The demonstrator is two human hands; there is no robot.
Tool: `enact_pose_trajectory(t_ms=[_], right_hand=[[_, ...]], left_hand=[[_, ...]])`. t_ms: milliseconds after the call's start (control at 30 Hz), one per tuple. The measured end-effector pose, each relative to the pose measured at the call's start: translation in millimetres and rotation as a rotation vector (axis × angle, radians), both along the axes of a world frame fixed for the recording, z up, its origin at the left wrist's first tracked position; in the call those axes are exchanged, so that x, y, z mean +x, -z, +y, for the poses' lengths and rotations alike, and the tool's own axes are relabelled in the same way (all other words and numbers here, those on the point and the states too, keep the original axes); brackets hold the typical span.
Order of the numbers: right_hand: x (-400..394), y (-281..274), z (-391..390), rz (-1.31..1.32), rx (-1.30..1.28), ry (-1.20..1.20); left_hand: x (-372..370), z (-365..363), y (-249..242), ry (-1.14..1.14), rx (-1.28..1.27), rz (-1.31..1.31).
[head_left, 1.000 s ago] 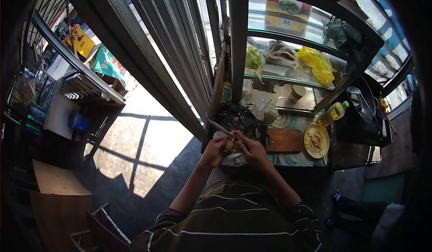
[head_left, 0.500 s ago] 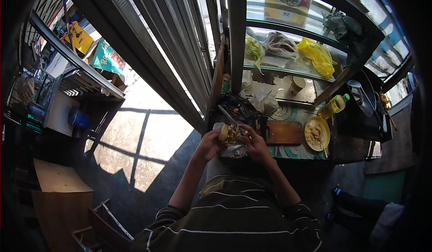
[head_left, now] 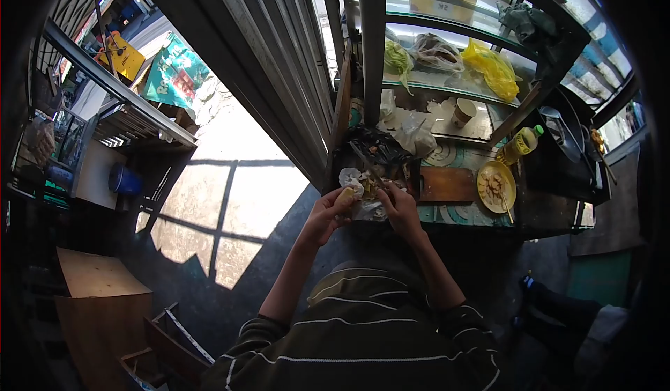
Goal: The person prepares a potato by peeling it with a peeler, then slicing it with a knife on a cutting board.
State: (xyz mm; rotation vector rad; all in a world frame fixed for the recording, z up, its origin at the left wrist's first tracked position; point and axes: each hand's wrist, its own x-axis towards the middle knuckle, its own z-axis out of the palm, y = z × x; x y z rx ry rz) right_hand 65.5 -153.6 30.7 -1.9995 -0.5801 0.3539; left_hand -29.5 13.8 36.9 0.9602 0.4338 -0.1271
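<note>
My left hand (head_left: 325, 218) is closed around a pale yellow, rounded piece of food (head_left: 344, 196), perhaps a potato; its kind is not certain. My right hand (head_left: 401, 211) grips a knife (head_left: 368, 164), its blade slanting up and left, away from me. Between and beyond the hands lie peel-like scraps (head_left: 368, 186) and crumpled whitish plastic (head_left: 351, 176). A black plastic bag (head_left: 380, 144) sits just past the blade. The fingers of my right hand hide the knife's handle.
Right of my hands lies a wooden cutting board (head_left: 447, 184), then a yellow plate (head_left: 497, 187) with food and a utensil. Behind stand an oil bottle (head_left: 520, 145), a paper cup (head_left: 463, 112) and a glass case with bagged vegetables. A metal shutter (head_left: 269, 63) rises at left. Someone's legs (head_left: 558, 307) show lower right.
My left hand has turned and moved slightly left and down with the yellow piece, apart from the knife. My right hand still holds the knife. The view has shifted a little.
</note>
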Motion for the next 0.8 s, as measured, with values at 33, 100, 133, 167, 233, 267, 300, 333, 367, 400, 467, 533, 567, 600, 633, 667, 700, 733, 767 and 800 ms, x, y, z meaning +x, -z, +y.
enact_pose_trajectory(t_ms=[33,100,133,167,233,267,300,333,367,400,467,533,567,600,633,667,700,733,767,800], right_hand=[[-5.1,-6.3,1.5,-0.027,0.021,0.03],[-11.6,-4.9,2.4,-0.137,0.033,0.081],[-15.3,-1.7,-1.4,-0.137,0.029,0.091],[-21.1,0.4,-6.2,-0.129,0.053,0.098],[-33.6,-2.5,-17.7,-0.117,0.051,0.141],[-40.6,-4.2,-24.9,-0.124,0.043,0.161],[-48.5,-5.2,-33.4,-0.044,0.072,0.21],[-57.3,-4.7,-44.2,0.037,0.099,0.257],[-63.0,8.8,-57.6,-0.002,0.055,0.286],[-67.8,13.8,-68.8,0.0,0.041,0.297],[-79.2,23.0,-87.7,0.032,0.229,0.453],[-83.2,45.4,-116.5,0.045,0.185,0.485],[-83.1,55.2,-130.3,0.186,0.184,0.549],[-80.6,60.7,-142.2,0.325,0.184,0.614],[-75.2,65.9,-154.0,0.389,0.188,0.63],[-65.1,70.8,-166.2,0.38,0.191,0.641],[-51.9,76.5,-178.1,0.435,0.192,0.637],[-37.8,82.6,-188.9,0.493,0.19,0.63],[-22.2,88.9,-198.8,0.502,0.169,0.622],[-1.4,94.3,-204.2,0.509,0.155,0.611]], left_hand=[[-5.5,-3.2,-4.5,-0.024,0.059,0.033],[-16.2,-10.9,-12.6,-0.04,0.112,0.068],[-21.4,-15.1,-16.1,-0.011,0.171,0.085],[-26.7,-19.6,-17.1,0.022,0.231,0.102],[-37.5,-32.1,-8.7,0.069,0.243,0.09],[-40.6,-40.3,-3.5,0.099,0.256,0.076],[-41.7,-50.6,0.9,0.112,0.226,0.038],[-40.1,-60.8,2.5,0.13,0.214,0.032],[-39.0,-71.5,4.3,0.183,0.225,0.027],[-38.8,-82.8,6.5,0.232,0.237,0.027],[-33.6,-105.0,18.1,0.267,0.242,0.002],[-23.9,-125.7,21.5,0.303,0.423,-0.091],[-17.5,-135.1,27.9,0.324,0.463,-0.117],[-10.6,-142.4,32.1,0.335,0.462,-0.121],[-1.8,-150.6,36.0,0.331,0.418,-0.094],[10.1,-158.4,39.8,0.325,0.376,-0.071],[24.2,-164.0,44.9,0.332,0.377,-0.083],[37.9,-168.6,50.0,0.343,0.338,-0.029],[50.4,-174.3,54.6,0.347,0.296,0.03],[64.8,-178.2,55.1,0.351,0.291,0.084]])
